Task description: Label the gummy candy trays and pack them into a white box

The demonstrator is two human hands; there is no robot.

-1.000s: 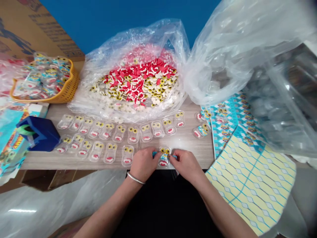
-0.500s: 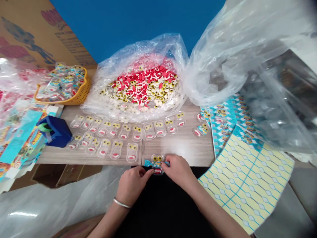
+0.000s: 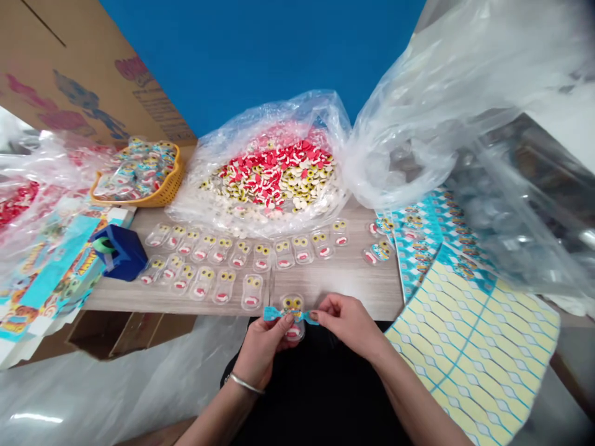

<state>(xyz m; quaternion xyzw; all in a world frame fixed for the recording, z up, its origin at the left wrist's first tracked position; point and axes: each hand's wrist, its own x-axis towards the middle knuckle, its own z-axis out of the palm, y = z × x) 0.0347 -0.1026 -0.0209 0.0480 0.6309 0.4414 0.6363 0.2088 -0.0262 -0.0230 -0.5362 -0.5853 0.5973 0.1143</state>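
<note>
I have the left hand [image 3: 263,347] grasping the clear eyes-and-mouth blister pack [image 3: 294,333], thumb on its blue printed band [image 3: 273,313]; the right hand [image 3: 348,324] pinches that band's other end. I see the pack at the table's [image 3: 334,272] near edge.

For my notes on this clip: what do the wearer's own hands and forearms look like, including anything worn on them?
The left hand is ungloved, with a thin, silver-coloured bangle around its wrist. The right hand is ungloved too, with no bangle visible. No sleeves show on either forearm.
</note>
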